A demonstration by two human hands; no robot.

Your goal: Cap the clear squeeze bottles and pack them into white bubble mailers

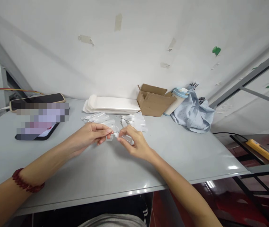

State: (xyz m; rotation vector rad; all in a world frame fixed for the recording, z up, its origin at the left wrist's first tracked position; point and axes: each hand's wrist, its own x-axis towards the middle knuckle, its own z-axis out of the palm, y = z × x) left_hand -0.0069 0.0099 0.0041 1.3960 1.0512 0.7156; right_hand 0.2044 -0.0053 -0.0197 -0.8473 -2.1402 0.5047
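Observation:
My left hand [95, 134] is closed in a pinch over the grey table, its thumb and forefinger at a thin tip too small to make out clearly. Facing it, my right hand [134, 142] has its fingers curled round a small translucent bottle [128, 138] whose white cap [116, 135] points left toward the pinch. Part of that bottle is hidden by the fingers. Just behind my hands lie two loose groups of similar translucent bottles with white caps, a left group [98, 117] and a right group [137, 119].
Flat white boxes [115, 102] and an open cardboard box [155, 102] stand against the wall. Right of them are a lidded cup [172, 105] and a light blue cloth bag [193, 115]. Two phones, one dark [37, 100] and one lit [46, 132], lie at left.

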